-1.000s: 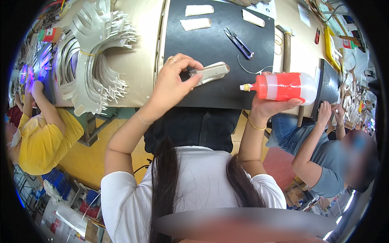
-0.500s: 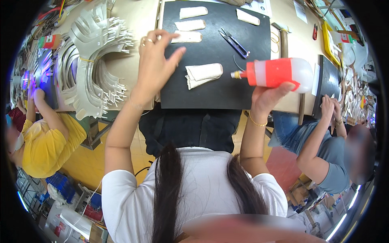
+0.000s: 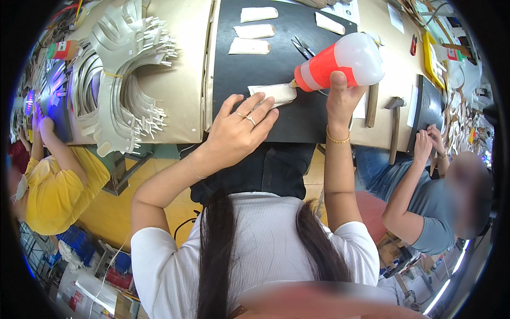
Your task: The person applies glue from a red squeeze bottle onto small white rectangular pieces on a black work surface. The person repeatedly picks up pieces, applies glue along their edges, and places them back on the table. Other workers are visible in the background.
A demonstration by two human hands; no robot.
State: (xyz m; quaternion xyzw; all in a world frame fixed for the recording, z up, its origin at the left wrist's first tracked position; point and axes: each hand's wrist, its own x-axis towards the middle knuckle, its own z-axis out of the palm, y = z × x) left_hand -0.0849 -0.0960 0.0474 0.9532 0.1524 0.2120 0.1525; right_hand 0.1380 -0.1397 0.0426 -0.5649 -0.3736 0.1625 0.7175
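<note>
My right hand (image 3: 342, 103) is wrapped round a translucent squeeze bottle (image 3: 366, 56) with a red band and red cap, tilted nozzle-down to the left. Its tip meets the top of a small stack of cream, round-ended strap-like pieces (image 3: 285, 93), at the right part. My left hand (image 3: 236, 125) lies over the stack's near left side, fingers stretched out and apart, fingertips on it. Whether the thumb grips underneath is hidden. Three similar pieces (image 3: 249, 46) lie in a column farther back, and one piece (image 3: 330, 23) sits at the far right of the black mat (image 3: 297, 125).
Thread snips (image 3: 303, 48) lie behind the bottle, partly covered. A hammer (image 3: 394, 122) and another wooden handle (image 3: 372, 106) rest to the right. Bundled pale straps (image 3: 114, 80) fill the left table. People work on both sides; a yellow tray (image 3: 433, 58) stands far right.
My left hand has come down from beside the far pieces onto the stack. The bottle in my right hand has moved left and tipped, bringing its nozzle to the stack.
</note>
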